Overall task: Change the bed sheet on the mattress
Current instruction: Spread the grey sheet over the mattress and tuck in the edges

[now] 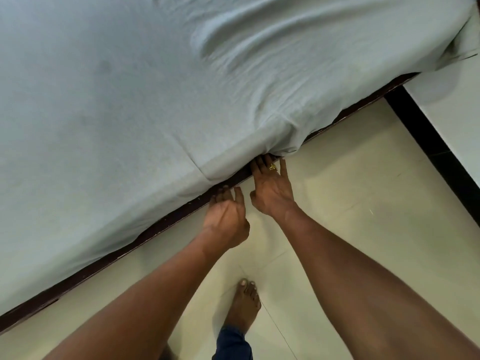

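A pale blue-grey bed sheet [145,94] covers the mattress, which fills the upper left of the head view; it is wrinkled toward the upper right. Along the near side the sheet's edge bulges out in a loose fold [270,141] above the dark wooden bed frame [109,258]. My right hand [271,188], with a gold ring, has straight fingers pushed under that fold at the mattress edge. My left hand [227,216] is just left of it, fingers straight, their tips touching the frame under the sheet's edge.
Cream floor tiles [350,193] run along the bed's near side. My bare foot [244,305] stands on them below the hands. A black skirting strip [431,144] and a pale wall [457,110] close the space at the right.
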Demonstrator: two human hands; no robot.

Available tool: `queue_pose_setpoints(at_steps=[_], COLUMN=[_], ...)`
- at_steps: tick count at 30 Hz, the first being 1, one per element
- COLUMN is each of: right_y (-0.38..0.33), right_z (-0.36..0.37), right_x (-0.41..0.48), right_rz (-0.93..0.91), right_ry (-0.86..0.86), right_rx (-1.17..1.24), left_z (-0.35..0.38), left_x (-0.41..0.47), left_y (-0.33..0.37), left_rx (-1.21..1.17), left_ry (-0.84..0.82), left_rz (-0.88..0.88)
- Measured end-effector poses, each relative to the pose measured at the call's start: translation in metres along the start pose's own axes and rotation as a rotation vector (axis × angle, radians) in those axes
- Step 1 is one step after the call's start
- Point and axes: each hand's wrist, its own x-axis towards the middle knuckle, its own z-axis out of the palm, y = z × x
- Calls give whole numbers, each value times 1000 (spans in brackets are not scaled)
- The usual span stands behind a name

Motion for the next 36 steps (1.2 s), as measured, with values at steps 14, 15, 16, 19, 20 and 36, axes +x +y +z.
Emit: queue_pose_setpoints(at_steps=[14,15,16,19,20,36], right_y=[74,74,75,83,86,128], right_z=[-30,-26,-21,-14,-16,-65], right_x=[11,14,12,11,12,25], right_rz=[27,35,44,42,33,-92], right_ry=[-1,-34,-34,35,34,-31], right_rx=[-107,-87,-54,9,19,64], left_z=[-17,-16,-19,-28,-33,-87], left_x=[43,45,44,49,51,84], left_y=[23,26,30,37,38,90], left_rx=[-65,-64,-73,-15,17,-250], left_ry=[23,20,35,168,185,103], left_rz=[30,15,-10,-71,-67,101])
